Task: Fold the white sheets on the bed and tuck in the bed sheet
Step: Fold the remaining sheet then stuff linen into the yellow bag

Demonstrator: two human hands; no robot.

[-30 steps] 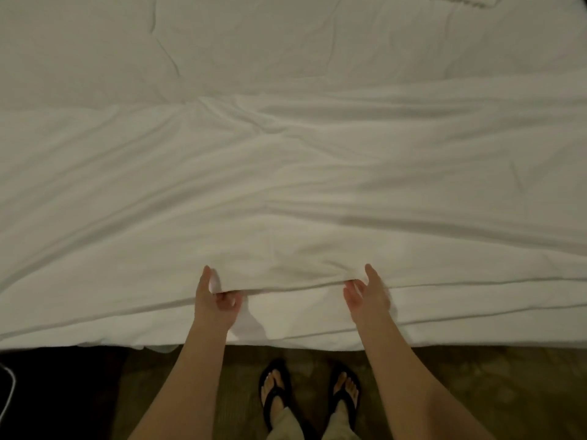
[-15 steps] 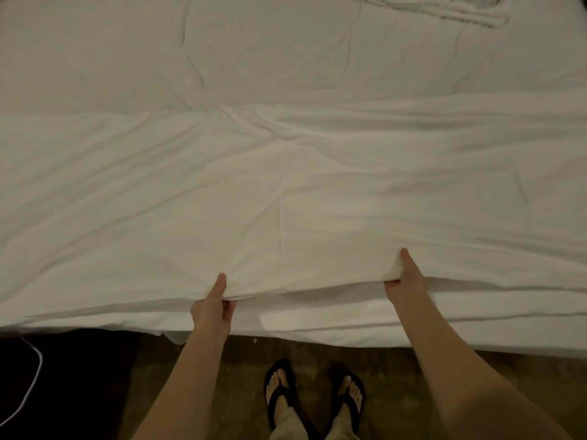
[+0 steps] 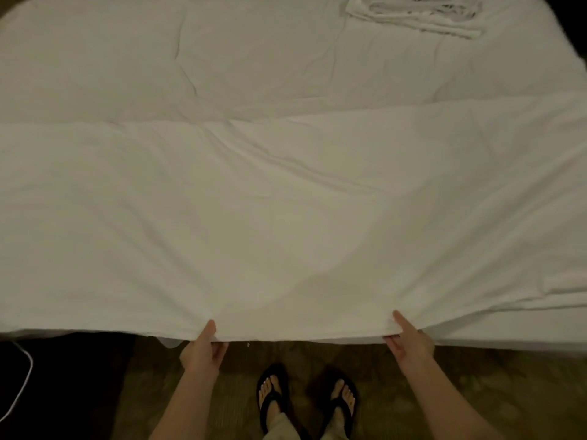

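Note:
A wide white sheet lies spread across the near half of the bed, its far edge forming a line across the middle. Under it the bed sheet covers the mattress. My left hand pinches the sheet's near edge, thumb on top and fingers underneath. My right hand pinches the same edge further right in the same way. The edge between my hands is lifted and hangs over the bed's near side. A folded white sheet lies at the far right of the bed.
Patterned carpet runs along the bed's near side, where my feet in black flip-flops stand. A white cable curves over a dark area at the lower left. More layered sheet edges lie at the right.
Both hands have drawn the sheet's near edge toward me, out over the bed's side, and have spread further apart. The sheet now lies flatter.

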